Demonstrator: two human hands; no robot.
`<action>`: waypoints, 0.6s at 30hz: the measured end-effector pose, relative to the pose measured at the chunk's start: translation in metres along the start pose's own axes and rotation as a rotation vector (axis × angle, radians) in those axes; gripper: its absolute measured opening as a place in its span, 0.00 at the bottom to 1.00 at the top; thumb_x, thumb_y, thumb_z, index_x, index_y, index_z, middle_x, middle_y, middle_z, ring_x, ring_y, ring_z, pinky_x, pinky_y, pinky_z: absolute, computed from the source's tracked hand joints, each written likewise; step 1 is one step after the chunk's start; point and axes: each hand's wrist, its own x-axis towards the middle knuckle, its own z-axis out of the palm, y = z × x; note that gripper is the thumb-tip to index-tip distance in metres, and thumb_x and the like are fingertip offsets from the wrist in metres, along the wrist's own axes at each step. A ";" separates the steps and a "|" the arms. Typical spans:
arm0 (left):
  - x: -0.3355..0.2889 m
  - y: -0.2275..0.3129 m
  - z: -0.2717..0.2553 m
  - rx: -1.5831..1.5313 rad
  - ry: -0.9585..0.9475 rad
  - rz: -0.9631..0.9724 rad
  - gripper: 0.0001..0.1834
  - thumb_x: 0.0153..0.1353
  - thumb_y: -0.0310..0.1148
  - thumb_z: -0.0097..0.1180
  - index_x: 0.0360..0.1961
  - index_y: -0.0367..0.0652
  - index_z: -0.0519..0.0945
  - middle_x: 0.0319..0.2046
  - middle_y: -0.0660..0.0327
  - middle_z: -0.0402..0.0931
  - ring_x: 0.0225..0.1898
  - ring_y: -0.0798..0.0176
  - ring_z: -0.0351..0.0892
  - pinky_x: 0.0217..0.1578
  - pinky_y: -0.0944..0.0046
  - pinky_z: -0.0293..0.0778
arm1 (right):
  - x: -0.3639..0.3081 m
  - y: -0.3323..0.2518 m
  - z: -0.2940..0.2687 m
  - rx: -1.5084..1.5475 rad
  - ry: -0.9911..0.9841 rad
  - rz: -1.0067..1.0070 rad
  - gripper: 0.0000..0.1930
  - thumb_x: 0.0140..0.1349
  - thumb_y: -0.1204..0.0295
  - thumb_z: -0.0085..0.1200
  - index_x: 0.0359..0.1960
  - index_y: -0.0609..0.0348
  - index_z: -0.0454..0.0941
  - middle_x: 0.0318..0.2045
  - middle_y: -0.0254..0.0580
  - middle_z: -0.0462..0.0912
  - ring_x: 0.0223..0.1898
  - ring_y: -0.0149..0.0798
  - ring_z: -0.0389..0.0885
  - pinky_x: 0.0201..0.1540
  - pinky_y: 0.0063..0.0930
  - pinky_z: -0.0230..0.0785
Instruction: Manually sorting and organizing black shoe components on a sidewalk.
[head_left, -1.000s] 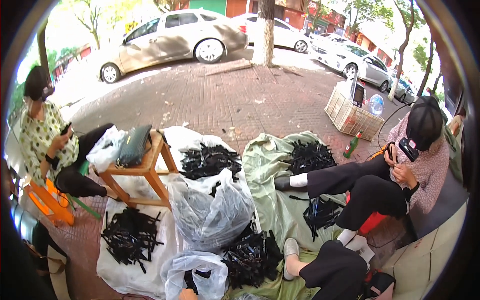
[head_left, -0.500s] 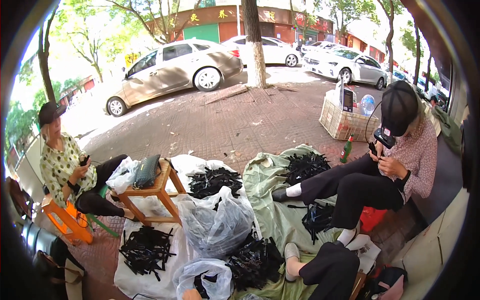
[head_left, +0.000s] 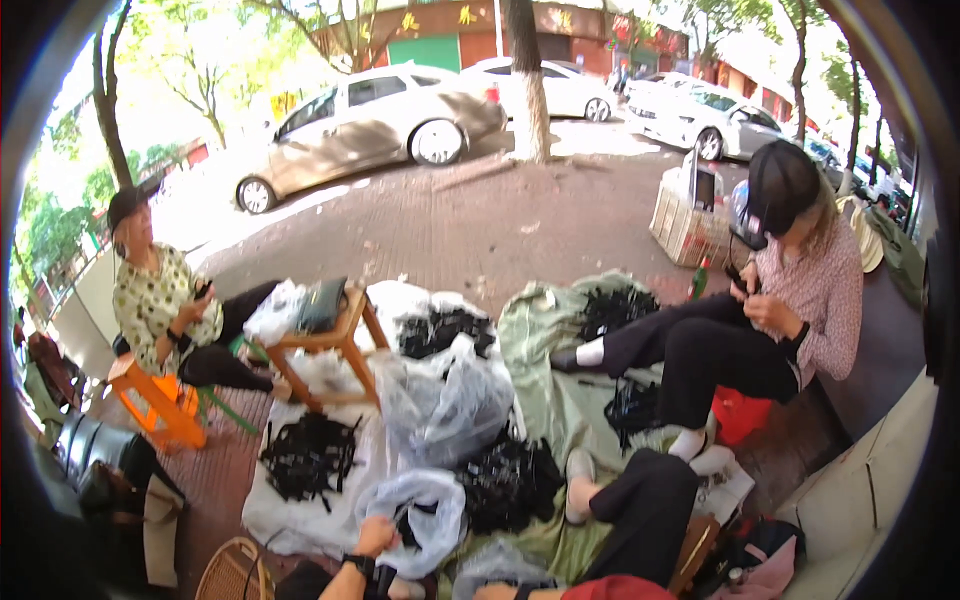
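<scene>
My left hand (head_left: 375, 537), with a black band on its wrist, is closed at the near left rim of a clear plastic bag (head_left: 447, 485), apparently pinching it. Some black pieces show inside this bag. At the lower edge my right hand (head_left: 496, 592) is only partly in view, below a second clear plastic bag (head_left: 495, 560); its fingers are hidden. A red sleeve (head_left: 622, 588) covers that arm. Beside the first bag lies a heap of thin black strip-like pieces (head_left: 510, 485). Another black pile (head_left: 308, 458) rests on the white sheet (head_left: 275, 520) to the left.
A large filled plastic bag (head_left: 440, 405) stands near a wooden stool (head_left: 345, 340) carrying a dark handbag (head_left: 322, 305). Two people sit at left and right, hands raised with small dark items. A green cloth (head_left: 545, 400), wicker basket (head_left: 235, 572) and green bottle (head_left: 699, 280) surround the piles.
The view has tilted down, so the scene sits higher. More of my left hand and its wrist show at the bag, and my right hand and red sleeve have come into view.
</scene>
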 end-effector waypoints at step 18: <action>-0.101 0.105 -0.009 -0.745 -0.323 0.277 0.08 0.48 0.26 0.55 0.31 0.36 0.75 0.16 0.66 0.70 0.13 0.78 0.64 0.11 0.77 0.58 | -0.003 -0.021 -0.213 0.360 0.837 0.067 0.05 0.50 0.75 0.53 0.28 0.62 0.76 0.40 0.41 0.72 0.38 0.27 0.70 0.38 0.20 0.64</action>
